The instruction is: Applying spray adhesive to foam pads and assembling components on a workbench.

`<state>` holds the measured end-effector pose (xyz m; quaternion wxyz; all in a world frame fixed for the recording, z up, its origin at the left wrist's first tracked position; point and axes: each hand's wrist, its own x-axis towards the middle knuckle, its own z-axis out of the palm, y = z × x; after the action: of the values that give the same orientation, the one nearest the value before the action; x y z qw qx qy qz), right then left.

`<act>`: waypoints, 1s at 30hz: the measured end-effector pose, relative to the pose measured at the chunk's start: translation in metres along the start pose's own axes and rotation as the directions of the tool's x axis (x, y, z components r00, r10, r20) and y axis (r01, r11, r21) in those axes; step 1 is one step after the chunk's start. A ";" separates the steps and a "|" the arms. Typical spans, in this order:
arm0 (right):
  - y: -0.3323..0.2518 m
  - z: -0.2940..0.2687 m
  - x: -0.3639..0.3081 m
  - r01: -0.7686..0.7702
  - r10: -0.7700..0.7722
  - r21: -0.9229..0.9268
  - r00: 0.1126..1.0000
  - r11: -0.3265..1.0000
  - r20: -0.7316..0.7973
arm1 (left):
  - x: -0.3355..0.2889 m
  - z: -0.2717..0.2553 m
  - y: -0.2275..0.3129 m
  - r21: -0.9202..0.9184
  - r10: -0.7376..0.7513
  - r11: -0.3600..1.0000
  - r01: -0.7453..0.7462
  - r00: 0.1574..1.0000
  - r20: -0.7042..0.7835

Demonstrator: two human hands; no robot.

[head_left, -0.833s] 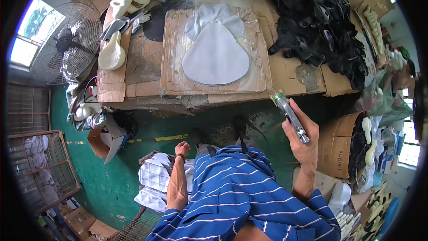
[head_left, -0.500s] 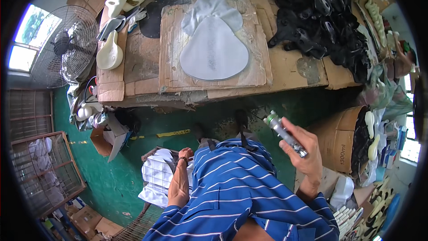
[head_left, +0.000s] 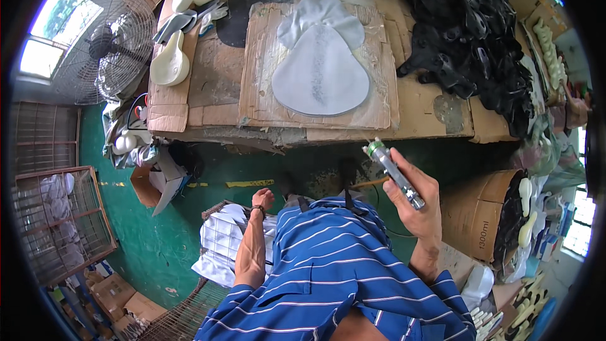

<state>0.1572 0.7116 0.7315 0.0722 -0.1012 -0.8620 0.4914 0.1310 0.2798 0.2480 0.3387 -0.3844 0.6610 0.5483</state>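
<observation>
My right hand [head_left: 421, 205] grips a silver spray gun [head_left: 399, 177] with a green ring near its tip, held in front of my body on the right. Its tip points toward the table's front edge. Low on the left, my left hand [head_left: 262, 199] hangs with its fingers loosely apart and nothing visible in them. Below it, white fabric pieces [head_left: 222, 237] lie in a wire basket. On the table, a pear-shaped pale grey sheet [head_left: 322, 76] with a darker speckled middle lies flat on cardboard [head_left: 255, 110]. Crumpled pale fabric [head_left: 325, 16] lies at its narrow far end.
Black covers [head_left: 464, 44] are heaped at the table's right. Cream saddle-shaped forms [head_left: 170, 66] and gloves [head_left: 211, 16] lie on its left. A caged fan [head_left: 104, 44] stands farther left. A tall cardboard box [head_left: 476, 215] is by my right arm, and a hose trails near the gun.
My right hand has moved the spray gun slightly left and toward the table. My left hand has risen a little, its fingers loosening. The whole view has shifted slightly.
</observation>
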 end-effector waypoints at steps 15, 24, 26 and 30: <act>-0.002 -0.018 -0.030 -0.193 0.166 -0.156 0.971 0.969 -0.170 | 0.008 -0.031 -0.029 0.146 -0.146 0.978 0.148 0.989 -0.019; -0.020 -0.028 -0.042 -0.103 0.085 -0.078 0.973 0.992 -0.214 | 0.040 -0.001 0.019 0.245 -0.053 0.968 0.047 0.998 0.016; -0.023 -0.029 -0.043 -0.089 0.073 -0.094 0.984 0.992 -0.163 | 0.037 0.008 0.030 0.249 -0.004 0.968 -0.018 0.996 0.090; -0.023 -0.030 -0.046 -0.086 0.084 -0.147 0.996 0.985 -0.020 | 0.034 0.021 0.033 0.209 -0.011 0.978 -0.020 0.990 0.143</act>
<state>0.2063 0.7133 0.7655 0.0494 -0.1465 -0.8903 0.4284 0.0861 0.2991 0.2304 0.4228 -0.3045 0.6899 0.5026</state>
